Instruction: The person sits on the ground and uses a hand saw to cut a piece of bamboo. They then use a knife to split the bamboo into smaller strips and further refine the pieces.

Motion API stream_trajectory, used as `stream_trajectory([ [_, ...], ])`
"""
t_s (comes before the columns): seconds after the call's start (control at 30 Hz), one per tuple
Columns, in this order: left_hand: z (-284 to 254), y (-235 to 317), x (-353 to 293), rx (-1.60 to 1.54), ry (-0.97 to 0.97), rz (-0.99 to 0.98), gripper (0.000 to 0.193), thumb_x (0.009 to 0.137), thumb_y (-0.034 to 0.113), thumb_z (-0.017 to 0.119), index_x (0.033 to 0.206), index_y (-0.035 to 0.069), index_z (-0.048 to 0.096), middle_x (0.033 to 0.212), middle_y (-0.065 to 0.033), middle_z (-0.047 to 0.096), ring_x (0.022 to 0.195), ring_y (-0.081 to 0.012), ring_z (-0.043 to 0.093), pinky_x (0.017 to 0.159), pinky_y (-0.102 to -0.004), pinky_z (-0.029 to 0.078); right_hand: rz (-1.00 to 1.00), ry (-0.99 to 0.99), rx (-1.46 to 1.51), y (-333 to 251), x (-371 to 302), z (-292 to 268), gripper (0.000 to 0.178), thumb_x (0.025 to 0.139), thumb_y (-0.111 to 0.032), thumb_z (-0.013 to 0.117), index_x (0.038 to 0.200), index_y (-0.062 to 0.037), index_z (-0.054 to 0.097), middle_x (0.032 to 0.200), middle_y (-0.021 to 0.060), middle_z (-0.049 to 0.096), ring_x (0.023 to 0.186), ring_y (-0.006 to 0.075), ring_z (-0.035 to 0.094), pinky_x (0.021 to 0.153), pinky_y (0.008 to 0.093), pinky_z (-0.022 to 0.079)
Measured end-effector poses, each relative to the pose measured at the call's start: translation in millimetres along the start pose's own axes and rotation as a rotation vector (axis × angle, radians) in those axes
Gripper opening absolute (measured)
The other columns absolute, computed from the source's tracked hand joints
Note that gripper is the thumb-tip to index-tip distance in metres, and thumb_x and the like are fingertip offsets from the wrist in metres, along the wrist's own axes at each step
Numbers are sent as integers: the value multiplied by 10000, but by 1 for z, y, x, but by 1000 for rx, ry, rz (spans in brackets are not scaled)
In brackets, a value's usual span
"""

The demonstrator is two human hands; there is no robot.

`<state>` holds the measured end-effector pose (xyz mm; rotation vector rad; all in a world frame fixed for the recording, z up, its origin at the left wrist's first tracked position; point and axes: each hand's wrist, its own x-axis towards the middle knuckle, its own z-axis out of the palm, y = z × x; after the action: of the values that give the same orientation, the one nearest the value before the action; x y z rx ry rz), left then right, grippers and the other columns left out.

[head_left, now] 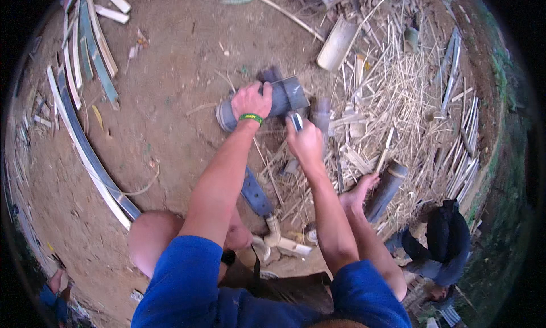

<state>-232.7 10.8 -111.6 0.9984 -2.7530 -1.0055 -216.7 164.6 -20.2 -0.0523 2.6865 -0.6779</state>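
Dirt ground (pixel 182 55), grey-green bamboo tube (pixel 284 98), both hands gripping

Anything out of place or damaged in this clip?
Nothing broken. The bare foot rests among loose bamboo splinters, near the large blade on the ground, while both hands work the bamboo section.

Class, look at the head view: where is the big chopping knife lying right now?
The chopping knife lies on the dirt ground at centre, between the person's forearms, below the bamboo section under the left hand.
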Motion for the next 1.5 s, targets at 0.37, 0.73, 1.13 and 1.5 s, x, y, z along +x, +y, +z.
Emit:
stream_trajectory([
  [0.37, 0, 5, 11, 31, 84, 88, 440, 955, 449, 529, 921, 74, 758, 948, -221, 741, 920, -408, 707, 838, -500, 552, 47, 82, -45, 3, 3, 13, 432, 950, -383, 667, 957, 45, 720, 816, 337, 679, 804, 516, 688, 720, 565, 555],
  [0.73, -5, 5, 17, 60, 34, -38, 433, 954, 454, 527, 927, 97, 769, 990, -210, 742, 938, -401, 709, 840, -508, 550, -2, 62, -84, -3, 8, 4, 374, 971, -329, 649, 919, 32, 731, 808, 299, 695, 811, 466, 712, 711, 515, 563],
  [1.13, -7, -8, 20, 91, 36, -70, 431, 942, 457, 550, 959, 83, 764, 975, -224, 734, 956, -413, 695, 880, -503, 530, -48, 58, -6, 13, -21, 3, 394, 949, -334, 682, 941, 60, 712, 770, 299, 687, 771, 498, 695, 713, 536, 558],
  [1.5, -12, -8, 19, 97, 30, -97, 412, 941, 432, 543, 907, 85, 764, 968, -207, 743, 934, -404, 708, 857, -505, 543, -65, 62, -19, 23, -37, 3, 402, 945, -334, 693, 980, 66, 717, 777, 321, 681, 725, 483, 699, 666, 548, 557],
])
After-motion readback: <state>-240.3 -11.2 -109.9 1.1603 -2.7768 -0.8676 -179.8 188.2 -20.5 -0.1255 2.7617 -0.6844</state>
